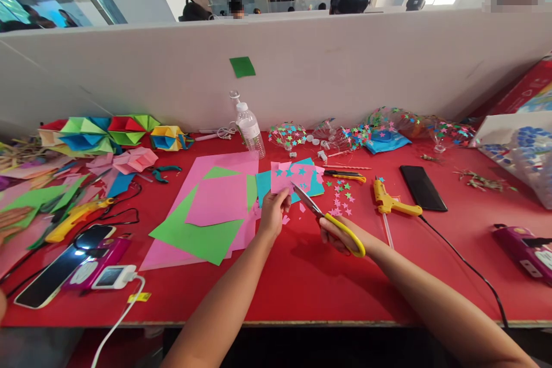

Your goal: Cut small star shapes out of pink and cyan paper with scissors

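Observation:
My left hand [274, 211] pinches the lower edge of a pink paper piece [280, 178] with star-shaped holes. Blue-green paper [318, 186] lies beneath and shows around its sides. In my right hand [338, 234] are scissors with yellow handles [351, 237], the blades pointing up and left at the paper's right part. Whether the blade tips touch the paper I cannot tell. Small pink and green paper stars [340, 198] lie scattered just right of the scissors. A yellow-handled cutter [347, 176] rests behind them.
A yellow glue gun [390, 200] and a black phone [422, 187] lie at right. Pink and green sheets [194, 238] spread at left, near plastic bottles [250, 129]. Star-covered clear plastic pieces [288, 135] line the partition [302, 69]. Another person's hand [15, 218] appears far left.

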`<action>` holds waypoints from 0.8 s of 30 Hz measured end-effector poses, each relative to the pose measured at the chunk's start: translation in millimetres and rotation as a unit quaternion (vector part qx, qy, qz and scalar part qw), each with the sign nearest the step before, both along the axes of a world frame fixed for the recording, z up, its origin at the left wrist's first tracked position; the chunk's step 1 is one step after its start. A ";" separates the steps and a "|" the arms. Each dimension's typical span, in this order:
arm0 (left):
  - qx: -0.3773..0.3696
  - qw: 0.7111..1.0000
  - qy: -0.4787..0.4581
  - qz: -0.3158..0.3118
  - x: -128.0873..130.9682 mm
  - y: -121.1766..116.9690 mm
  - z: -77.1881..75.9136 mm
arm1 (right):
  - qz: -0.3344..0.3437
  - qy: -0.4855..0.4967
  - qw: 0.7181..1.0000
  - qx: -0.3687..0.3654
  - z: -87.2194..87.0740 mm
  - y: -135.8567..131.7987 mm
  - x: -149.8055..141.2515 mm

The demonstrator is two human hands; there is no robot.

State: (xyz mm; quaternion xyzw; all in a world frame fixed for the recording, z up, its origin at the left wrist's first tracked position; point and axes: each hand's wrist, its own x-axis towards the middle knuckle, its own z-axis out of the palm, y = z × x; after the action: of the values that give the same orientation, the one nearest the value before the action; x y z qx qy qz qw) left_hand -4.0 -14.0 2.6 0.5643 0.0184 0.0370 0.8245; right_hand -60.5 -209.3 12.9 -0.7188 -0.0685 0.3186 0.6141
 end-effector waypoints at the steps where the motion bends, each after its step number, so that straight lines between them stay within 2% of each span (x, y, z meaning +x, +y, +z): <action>1: -0.001 1.000 0.002 0.001 -1.0 -1.5 -0.4 | -0.005 0.001 1.000 0.001 -1.5 1.0 -0.2; 6: -0.014 1.000 0.016 0.015 -5.5 -7.9 -1.9 | -0.023 0.012 1.000 -0.007 -6.1 7.5 -2.7; 12: -0.001 0.999 0.026 0.027 -6.8 -10.7 -4.2 | -0.045 0.014 0.999 -0.021 -0.4 14.1 -6.8; 24: -0.029 0.999 0.030 0.012 -8.3 -14.0 -4.1 | -0.072 0.021 0.996 -0.053 2.6 20.7 -9.3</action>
State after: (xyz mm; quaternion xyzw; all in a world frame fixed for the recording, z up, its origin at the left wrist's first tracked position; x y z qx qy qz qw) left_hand -12.3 -28.0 -1.5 0.5410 0.0510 0.0295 0.8389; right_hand -69.8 -188.6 15.4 -0.7467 0.0137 0.2920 0.5975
